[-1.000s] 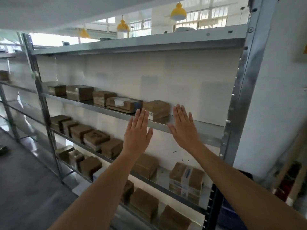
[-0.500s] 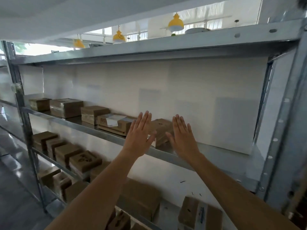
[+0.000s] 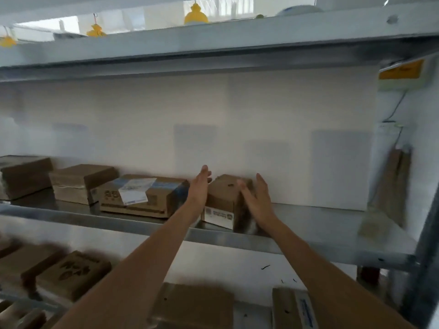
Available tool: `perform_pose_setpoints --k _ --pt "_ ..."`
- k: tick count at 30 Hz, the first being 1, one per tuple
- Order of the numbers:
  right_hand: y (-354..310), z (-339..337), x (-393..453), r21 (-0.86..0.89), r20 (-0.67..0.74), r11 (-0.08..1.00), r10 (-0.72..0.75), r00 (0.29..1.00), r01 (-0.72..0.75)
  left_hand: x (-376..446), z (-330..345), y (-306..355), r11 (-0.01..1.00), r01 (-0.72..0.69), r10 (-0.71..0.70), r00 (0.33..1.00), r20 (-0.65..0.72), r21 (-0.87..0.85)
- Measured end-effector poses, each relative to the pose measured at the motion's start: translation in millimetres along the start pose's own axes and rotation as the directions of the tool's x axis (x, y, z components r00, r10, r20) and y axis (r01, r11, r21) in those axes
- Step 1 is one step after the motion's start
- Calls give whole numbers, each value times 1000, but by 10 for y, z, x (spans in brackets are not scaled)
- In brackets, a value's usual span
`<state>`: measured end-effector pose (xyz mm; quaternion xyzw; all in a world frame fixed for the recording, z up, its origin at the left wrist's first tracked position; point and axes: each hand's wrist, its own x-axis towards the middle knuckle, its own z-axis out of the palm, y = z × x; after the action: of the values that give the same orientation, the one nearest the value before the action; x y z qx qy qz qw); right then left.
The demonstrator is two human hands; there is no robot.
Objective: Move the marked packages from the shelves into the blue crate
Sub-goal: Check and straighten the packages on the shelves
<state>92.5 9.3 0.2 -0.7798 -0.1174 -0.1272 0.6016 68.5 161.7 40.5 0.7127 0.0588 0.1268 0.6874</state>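
- The small cardboard box (image 3: 223, 198) stands on the middle metal shelf (image 3: 320, 233), near its front edge, turned so a corner faces forward, with a white label low on its front-left face
- The left hand (image 3: 198, 191) is at the box's left side, fingers straight and pointing up and away; whether the palm touches the cardboard cannot be told
- The right hand (image 3: 257, 200) is at the box's right side, fingers straight and together, blurred, overlapping the box's right face; contact cannot be told
- Both hands are flat, one on each side of the box, and neither curls round it
- Just left of the left hand lies a wide flat carton (image 3: 142, 194) with a white shipping label and blue tape
- Farther left on the same shelf are two more brown boxes (image 3: 80, 182)
- Brown packages (image 3: 71, 274) lie on the shelf below, all blurred
- Yellow lamps (image 3: 196, 14) hang beyond the top shelf
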Motion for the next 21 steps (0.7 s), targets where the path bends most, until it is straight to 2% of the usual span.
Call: perform_pose_setpoints --k 3,9,13,15,17,21 --pt "0 13 15 24 -55 1000 1 998 0 75 19 -70 999 -16 17 999 45 -36" --pt "-7 -31 -11 36 12 998 -59 998 59 172 -91 -352 926 72 -51 997 66 -370" --pt "29 -61 -2 21 -25 995 -95 995 96 208 -78 -413 938 58 -17 992 122 -343" --pt "28 -90 19 154 -37 988 -28 999 34 201 -74 -415 923 55 -2 990 138 -381" --pt "31 -116 28 267 -11 964 5 1000 -2 189 -99 -399 907 45 17 990 142 -418" --pt "84 -143 32 236 84 970 -81 993 59 179 -123 -406 891 13 55 989 137 -454"
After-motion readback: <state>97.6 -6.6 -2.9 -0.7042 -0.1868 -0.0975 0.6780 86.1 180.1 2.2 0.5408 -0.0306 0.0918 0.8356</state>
